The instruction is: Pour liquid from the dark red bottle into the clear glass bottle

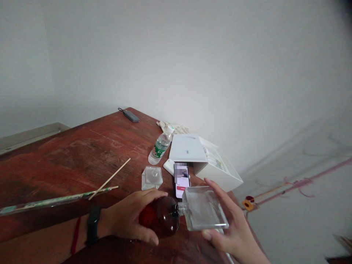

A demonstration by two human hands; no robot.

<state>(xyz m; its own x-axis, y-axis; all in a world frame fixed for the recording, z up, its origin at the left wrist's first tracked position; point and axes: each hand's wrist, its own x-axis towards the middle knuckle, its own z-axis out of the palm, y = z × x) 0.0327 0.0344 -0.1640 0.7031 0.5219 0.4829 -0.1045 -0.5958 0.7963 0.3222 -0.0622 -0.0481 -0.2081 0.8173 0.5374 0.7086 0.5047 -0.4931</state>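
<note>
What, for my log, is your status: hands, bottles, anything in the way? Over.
Left hand gripping dark red bottle. Right hand holding clear square bottle. Neck toward dark bottle, contact unclear. Nearest possible obstacle: phone, just beyond.

A dark reddish-brown bottle (164, 222), glossy and round-shouldered, sits between the thumb and left fingers (157, 193), its shoulder jutting past their tips and its neck end pointing toward the right fingers (217, 187). Between those fingers and their thumb is a clear, square, thick-walled bottle (205, 208), tipped over, its threaded neck pointing toward the left fingers. The two necks meet between both sets of fingers; whether they touch is unclear.
</note>
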